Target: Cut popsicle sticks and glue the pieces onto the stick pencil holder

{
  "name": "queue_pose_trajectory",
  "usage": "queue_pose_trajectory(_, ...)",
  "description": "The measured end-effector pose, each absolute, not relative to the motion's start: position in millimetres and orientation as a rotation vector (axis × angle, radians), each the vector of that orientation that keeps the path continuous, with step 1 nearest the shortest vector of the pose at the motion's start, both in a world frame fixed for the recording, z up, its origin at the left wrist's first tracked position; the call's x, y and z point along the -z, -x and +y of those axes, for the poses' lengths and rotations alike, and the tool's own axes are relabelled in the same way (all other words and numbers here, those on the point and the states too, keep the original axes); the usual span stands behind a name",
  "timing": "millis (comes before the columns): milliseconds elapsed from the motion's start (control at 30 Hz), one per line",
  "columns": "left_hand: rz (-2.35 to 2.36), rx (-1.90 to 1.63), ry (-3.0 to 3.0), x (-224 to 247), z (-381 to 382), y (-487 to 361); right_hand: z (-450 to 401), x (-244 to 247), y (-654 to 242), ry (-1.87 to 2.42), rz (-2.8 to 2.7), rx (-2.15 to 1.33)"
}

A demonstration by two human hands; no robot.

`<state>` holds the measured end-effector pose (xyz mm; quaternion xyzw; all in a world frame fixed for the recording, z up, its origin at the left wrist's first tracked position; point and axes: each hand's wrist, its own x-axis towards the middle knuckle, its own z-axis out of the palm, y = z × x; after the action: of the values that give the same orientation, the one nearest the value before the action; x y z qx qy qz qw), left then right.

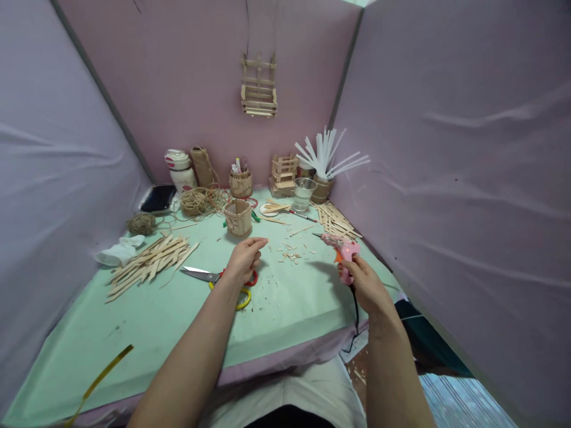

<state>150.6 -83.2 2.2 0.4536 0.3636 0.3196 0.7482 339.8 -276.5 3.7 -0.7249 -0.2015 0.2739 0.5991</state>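
My right hand is wrapped round the handle of a pink glue gun, its nozzle pointing left over the table. A black cord hangs down from the grip. My left hand is closed in a pinch above the scissors, which have red and yellow handles and lie on the green cloth. A tiny piece may sit at its fingertips, too small to make out. Just behind this hand stands a small open box of wooden sticks. Small wood scraps lie between the two hands.
Stick piles lie at left and right. Farther back are twine, a white bottle, a pen holder, a plastic cup and white glue sticks. A wooden swing hangs at the back wall.
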Motion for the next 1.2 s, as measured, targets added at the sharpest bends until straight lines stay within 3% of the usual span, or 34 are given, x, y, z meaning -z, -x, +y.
queue_pose_trajectory(233,0.712,-0.629,-0.994,-3,-86,-150,-263,-9,-301,1.332,-0.417,-0.841)
queue_pose_trajectory(533,0.647,-0.572,-0.988,0,-87,-150,-256,-3,-281,1.445,-0.776,-0.729)
queue_pose_trajectory(1200,0.639,-0.582,-1.038,1,-91,-151,-253,7,-271,1.584,-0.865,-0.542)
